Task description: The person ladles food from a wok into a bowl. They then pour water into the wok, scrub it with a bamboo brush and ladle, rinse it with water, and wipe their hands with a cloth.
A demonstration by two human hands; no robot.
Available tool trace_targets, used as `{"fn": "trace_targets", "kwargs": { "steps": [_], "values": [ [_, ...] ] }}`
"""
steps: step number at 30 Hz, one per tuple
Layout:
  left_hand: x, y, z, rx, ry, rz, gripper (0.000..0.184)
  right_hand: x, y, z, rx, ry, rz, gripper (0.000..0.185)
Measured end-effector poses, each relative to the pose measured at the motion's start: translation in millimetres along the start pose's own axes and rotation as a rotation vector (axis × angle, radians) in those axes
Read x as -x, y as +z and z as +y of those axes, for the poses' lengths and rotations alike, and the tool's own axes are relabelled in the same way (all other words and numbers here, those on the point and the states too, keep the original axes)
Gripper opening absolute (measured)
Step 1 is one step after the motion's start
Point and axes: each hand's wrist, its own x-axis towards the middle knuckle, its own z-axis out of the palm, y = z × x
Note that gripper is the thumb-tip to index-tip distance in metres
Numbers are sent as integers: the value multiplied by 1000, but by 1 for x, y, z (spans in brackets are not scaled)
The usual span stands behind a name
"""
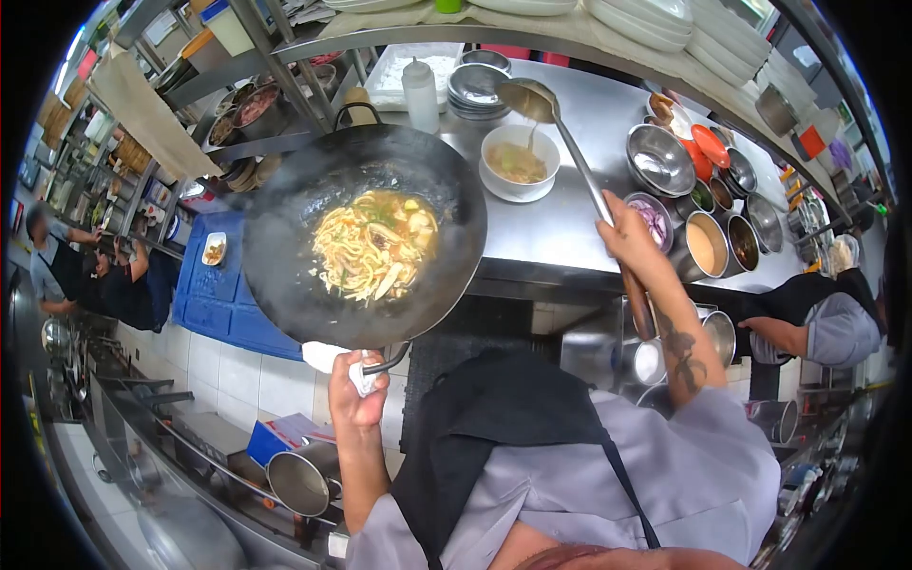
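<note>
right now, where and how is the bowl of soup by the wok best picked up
Probably best by the rim of the white saucer, fingers low from the near side, facing the wearer. It sticks out under the bowl there, and that side looks open, while the ladle hangs over the far side. Keep it level: the bowl is open and holds liquid.

From my remote view, a steel counter (pixel 527 233) stands beside pale floor tiles (pixel 233 375) and a dark mat (pixel 486 332), with an overhead shelf (pixel 404 36) along its far side.
</note>
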Motion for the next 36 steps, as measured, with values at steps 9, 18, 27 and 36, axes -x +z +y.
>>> {"fn": "trace_targets", "kwargs": {
  "steps": [9, 18, 27, 36],
  "values": [
    [-4, -10, 9, 7, -51, -77, 10, 15, 70, 42, 109, -35, 129, 49],
    [-20, -21, 19, 4, -102, -72, 8, 17, 70, 28, -1034, 537, -93, 13],
    [-39, -31, 22, -36, -104, -92, 7, 75, 52, -55, -1288, 515, -332, 34],
    [-20, -28, 23, -27, -116, -123, 7, 25, 104, -95, 133, -406, -199, 47]
  ]
}}
